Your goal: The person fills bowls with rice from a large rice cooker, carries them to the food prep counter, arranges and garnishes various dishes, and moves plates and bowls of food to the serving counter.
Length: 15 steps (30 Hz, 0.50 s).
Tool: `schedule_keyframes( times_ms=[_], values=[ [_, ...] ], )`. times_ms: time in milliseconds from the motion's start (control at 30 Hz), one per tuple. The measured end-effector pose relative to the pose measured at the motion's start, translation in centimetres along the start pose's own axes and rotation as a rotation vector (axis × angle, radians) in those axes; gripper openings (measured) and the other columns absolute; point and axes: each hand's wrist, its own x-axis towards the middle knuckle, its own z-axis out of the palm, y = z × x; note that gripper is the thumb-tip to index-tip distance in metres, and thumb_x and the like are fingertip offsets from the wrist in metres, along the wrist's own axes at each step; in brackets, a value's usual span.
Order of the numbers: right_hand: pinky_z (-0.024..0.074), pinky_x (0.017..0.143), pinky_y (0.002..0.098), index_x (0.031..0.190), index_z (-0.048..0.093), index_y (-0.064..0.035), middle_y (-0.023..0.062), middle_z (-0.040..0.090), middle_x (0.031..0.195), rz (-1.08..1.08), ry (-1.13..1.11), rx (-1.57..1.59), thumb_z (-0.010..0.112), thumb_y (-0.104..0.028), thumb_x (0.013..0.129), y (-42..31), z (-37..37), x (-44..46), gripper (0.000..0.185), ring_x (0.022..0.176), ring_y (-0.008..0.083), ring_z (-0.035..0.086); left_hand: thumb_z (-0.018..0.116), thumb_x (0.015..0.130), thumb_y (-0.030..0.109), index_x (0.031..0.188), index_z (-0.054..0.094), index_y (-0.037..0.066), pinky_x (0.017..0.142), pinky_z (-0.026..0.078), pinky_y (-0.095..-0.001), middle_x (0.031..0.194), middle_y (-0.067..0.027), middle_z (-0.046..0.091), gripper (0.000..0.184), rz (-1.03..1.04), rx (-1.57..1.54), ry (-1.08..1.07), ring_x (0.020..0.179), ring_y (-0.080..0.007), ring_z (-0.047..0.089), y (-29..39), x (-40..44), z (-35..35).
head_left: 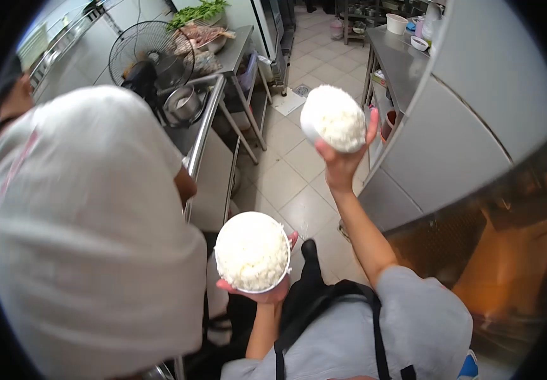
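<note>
My left hand is wrapped around a white round bowl from below, low in front of my apron. White cooked rice is heaped to its rim, with some grains stuck along the edge. Farther forward and to the right, my outstretched right hand grips a second white bowl. A mound of rice rises above that bowl too, and it looks tilted. Fingers of both hands show at the sides of the bowls; the palms are mostly hidden beneath them.
A co-worker in a pale shirt stands close on my left, beside a sink counter with a metal pot and a black fan. Ahead runs a tiled floor. A steel table and light panel flank the right.
</note>
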Motion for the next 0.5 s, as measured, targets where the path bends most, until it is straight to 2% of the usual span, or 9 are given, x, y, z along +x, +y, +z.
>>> schedule_keyframes(
  times_ms=[67, 167, 200, 233, 300, 333, 367, 400, 500],
  values=[
    [0.0327, 0.098, 0.0361, 0.136, 0.007, -0.0074, 0.0151, 0.035, 0.125, -0.034, 0.149, -0.041, 0.079, -0.02, 0.057, 5.3, 1.5, 5.7, 0.108, 0.115, 0.0247, 0.039, 0.048, 0.065, 0.075, 0.14, 0.009, 0.018, 0.103, 0.013, -0.0593, 0.141, -0.0223, 0.014, 0.102, 0.002, 0.012, 0.012, 0.111, -0.0465, 0.043, -1.0, 3.8, -0.8],
    [0.0325, 0.097, 0.0355, 0.136, 0.007, -0.006, 0.016, 0.031, 0.127, -0.179, 0.291, -0.17, 0.079, -0.019, 0.058, 13.0, 1.0, 14.3, 0.107, 0.117, 0.0255, 0.036, 0.049, 0.065, 0.074, 0.139, 0.011, 0.019, 0.103, 0.014, -0.0581, 0.141, -0.0219, 0.013, 0.1, 0.008, 0.055, -0.077, 0.111, -0.0466, 0.042, -2.0, 11.0, -2.1],
    [0.0325, 0.097, 0.0355, 0.136, 0.008, -0.0058, 0.0162, 0.03, 0.127, -0.222, 0.337, -0.22, 0.079, -0.019, 0.058, 15.6, 0.0, 16.7, 0.107, 0.118, 0.0257, 0.035, 0.05, 0.064, 0.075, 0.139, 0.015, 0.018, 0.1, 0.024, -0.0573, 0.14, -0.0228, 0.016, 0.1, 0.035, 0.068, -0.025, 0.107, -0.0464, 0.045, -2.2, 13.1, -3.1],
    [0.0337, 0.096, 0.0381, 0.135, 0.009, -0.0062, 0.0201, 0.025, 0.13, -0.239, 0.381, -0.273, 0.083, -0.023, 0.054, 18.6, -1.4, 19.6, 0.111, 0.118, 0.0305, 0.035, 0.051, 0.063, 0.075, 0.138, 0.017, 0.018, 0.096, 0.029, -0.0583, 0.138, -0.0238, 0.019, 0.1, 0.047, 0.117, -0.034, 0.107, -0.0465, 0.045, -2.2, 15.6, -4.0],
    [0.0308, 0.098, 0.0382, 0.135, 0.013, -0.0047, 0.0187, 0.028, 0.129, -0.269, 0.486, -0.52, 0.082, -0.021, 0.056, 21.8, -4.3, 23.7, 0.106, 0.118, 0.0295, 0.034, 0.053, 0.058, 0.077, 0.136, 0.023, 0.017, 0.084, 0.039, -0.062, 0.132, -0.0274, 0.03, 0.103, 0.128, 0.151, 0.041, 0.11, -0.0449, 0.043, -2.8, 19.7, -4.6],
    [0.0294, 0.099, 0.0382, 0.134, 0.015, -0.0039, 0.0179, 0.029, 0.128, -0.278, 0.532, -0.638, 0.081, -0.021, 0.057, 23.3, -5.8, 25.5, 0.104, 0.118, 0.029, 0.034, 0.053, 0.058, 0.077, 0.136, 0.023, 0.018, 0.084, 0.039, -0.0622, 0.132, -0.0264, 0.03, 0.102, 0.169, 0.149, 0.084, 0.111, -0.0443, 0.043, -3.3, 21.8, -4.9],
    [0.0283, 0.099, 0.0389, 0.134, 0.015, -0.0037, 0.0188, 0.029, 0.129, -0.307, 0.52, -0.629, 0.081, -0.022, 0.057, 24.6, -7.5, 27.4, 0.103, 0.119, 0.0299, 0.033, 0.053, 0.058, 0.077, 0.136, 0.024, 0.018, 0.084, 0.038, -0.0624, 0.132, -0.0254, 0.031, 0.102, 0.169, 0.143, 0.099, 0.111, -0.0437, 0.042, -3.4, 23.9, -5.4],
    [0.0272, 0.1, 0.0397, 0.134, 0.016, -0.0035, 0.0197, 0.028, 0.13, -0.325, 0.509, -0.621, 0.082, -0.023, 0.057, 25.9, -9.6, 28.4, 0.103, 0.12, 0.0309, 0.032, 0.052, 0.058, 0.077, 0.136, 0.024, 0.018, 0.084, 0.038, -0.0626, 0.132, -0.0244, 0.031, 0.102, 0.154, 0.148, 0.097, 0.112, -0.0431, 0.042, -3.7, 26.5, -5.6],
    [0.0271, 0.1, 0.0412, 0.135, 0.014, -0.0045, 0.021, 0.028, 0.131, -0.355, 0.57, -0.854, 0.083, -0.024, 0.055, 28.4, -15.1, 31.6, 0.108, 0.121, 0.032, 0.032, 0.051, 0.058, 0.078, 0.135, 0.026, 0.018, 0.084, 0.037, -0.0632, 0.133, -0.0213, 0.032, 0.101, 0.098, 0.153, 0.068, 0.114, -0.0413, 0.041, -5.0, 34.9, -7.2]
  ],
)
